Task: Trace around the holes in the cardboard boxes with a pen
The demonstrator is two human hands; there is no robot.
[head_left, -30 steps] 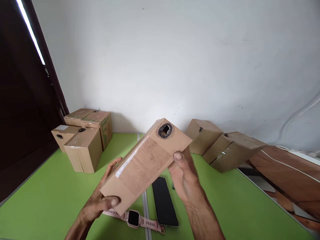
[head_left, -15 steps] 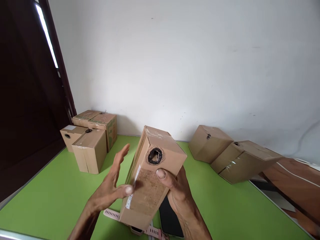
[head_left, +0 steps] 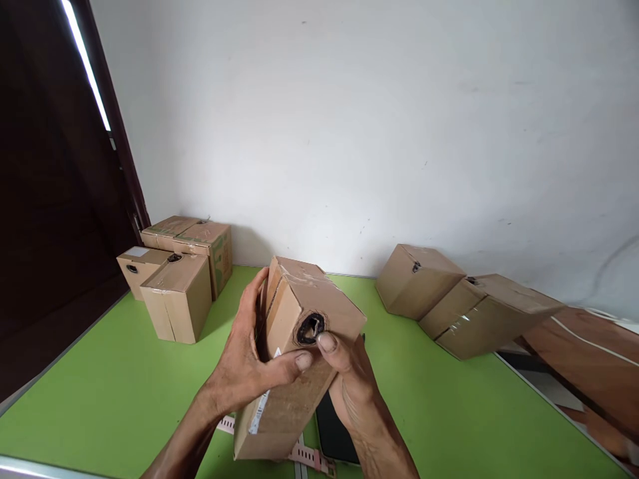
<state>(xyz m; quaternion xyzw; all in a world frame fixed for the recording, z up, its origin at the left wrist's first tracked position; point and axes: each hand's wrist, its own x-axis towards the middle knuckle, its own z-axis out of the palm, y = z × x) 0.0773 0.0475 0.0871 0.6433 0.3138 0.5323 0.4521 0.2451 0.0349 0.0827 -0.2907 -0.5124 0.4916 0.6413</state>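
Observation:
I hold a long brown cardboard box point(head_left: 292, 372) tilted above the green table point(head_left: 100, 392). Its top face has a dark ragged hole point(head_left: 310, 327), and a white label strip runs down one side. My left hand point(head_left: 247, 362) wraps the box's left side with fingers up the far face and the thumb lying across the front. My right hand point(head_left: 349, 379) supports it from below on the right, thumb tip just beside the hole. Under the box lie a pink-strapped watch point(head_left: 312, 458) and a black phone point(head_left: 334, 432), both partly hidden.
Three cardboard boxes point(head_left: 177, 303) stand grouped at the back left by a dark door. Two more boxes point(head_left: 417, 279) lie tilted at the back right near a white wall. A brown wooden surface point(head_left: 594, 362) borders the table on the right.
The box has been turned more upright, its holed face now toward me. My left hand, open beside it half a second ago, has closed on its left side. The right thumb shifted next to the hole.

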